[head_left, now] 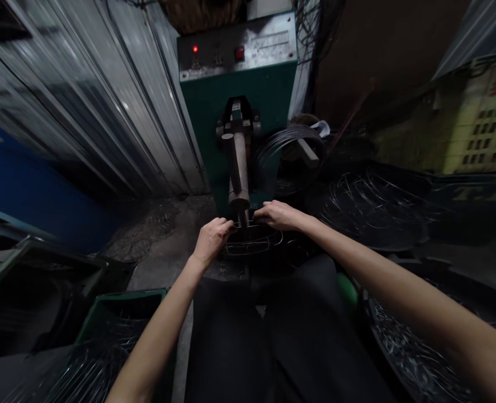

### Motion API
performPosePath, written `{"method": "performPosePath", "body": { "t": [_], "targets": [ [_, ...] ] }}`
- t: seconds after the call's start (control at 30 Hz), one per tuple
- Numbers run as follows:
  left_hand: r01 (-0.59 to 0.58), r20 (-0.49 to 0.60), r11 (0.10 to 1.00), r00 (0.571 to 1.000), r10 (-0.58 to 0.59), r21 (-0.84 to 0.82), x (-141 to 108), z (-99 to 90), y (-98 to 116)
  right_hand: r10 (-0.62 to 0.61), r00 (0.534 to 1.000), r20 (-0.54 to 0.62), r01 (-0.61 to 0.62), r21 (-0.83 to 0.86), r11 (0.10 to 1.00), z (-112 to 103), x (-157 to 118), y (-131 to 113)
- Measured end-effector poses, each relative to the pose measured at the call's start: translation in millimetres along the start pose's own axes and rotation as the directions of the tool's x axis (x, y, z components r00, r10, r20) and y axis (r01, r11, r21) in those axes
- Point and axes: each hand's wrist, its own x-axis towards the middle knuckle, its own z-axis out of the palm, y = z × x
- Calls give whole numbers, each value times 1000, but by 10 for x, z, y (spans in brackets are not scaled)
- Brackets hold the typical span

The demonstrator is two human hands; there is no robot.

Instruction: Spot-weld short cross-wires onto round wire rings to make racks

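A wire frame (pixel 254 245) with an oval outline hangs at the lower end of a green machine's (pixel 197 106) metal arm (pixel 240 168). My left hand (pixel 215 238) is closed on the frame's left side, its fingers pinched round the wire. On the right side, my right hand (pixel 278 215) grips the same frame with curled fingers. The frame's upper edge touches or lies very near the electrode tip between my hands; exact contact is too dark to tell. A red light glows on the machine's top panel (pixel 273 43).
A green crate (pixel 124 296) of wire pieces stands at lower left. At lower right is a tub (pixel 376 330) of small metal pieces. Coiled wire (pixel 292 137) hangs beside the machine. A yellow crate (pixel 461 123) sits at right, a corrugated wall (pixel 142 95) at left.
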Motion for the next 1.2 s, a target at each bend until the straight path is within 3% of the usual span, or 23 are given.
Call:
{"method": "performPosePath", "body": {
  "t": [0.27,0.57,0.63,0.7,0.8,0.93,1.03,1.2],
  "targets": [
    [-14,-40,995,999,10,-101,54,35,13,10,998,-68,-5,59,998,87,-13,66],
    [122,-113,909,977,-180,-398,-6,-132,-104,74,997,-30,-68,157,985,36,-44,79],
    [152,-58,904,980,-191,-399,30,-167,-179,112,993,-31,-105,174,979,38,-34,62],
    [153,91,900,988,-127,-407,102,-180,-256,154,988,-28,-147,166,975,29,-29,58],
    [160,282,887,959,-35,-433,225,-177,-330,180,981,-73,-168,142,975,-39,-108,71],
    [134,327,884,945,23,-448,325,-166,-356,200,950,-238,-139,252,958,-106,-511,31],
    [78,297,884,952,72,-462,352,-154,-362,253,927,-276,-159,322,933,106,-968,-77],
    [79,315,890,946,74,-448,274,-181,-237,427,876,-223,-334,358,872,970,-1684,-178]
  ]
}}
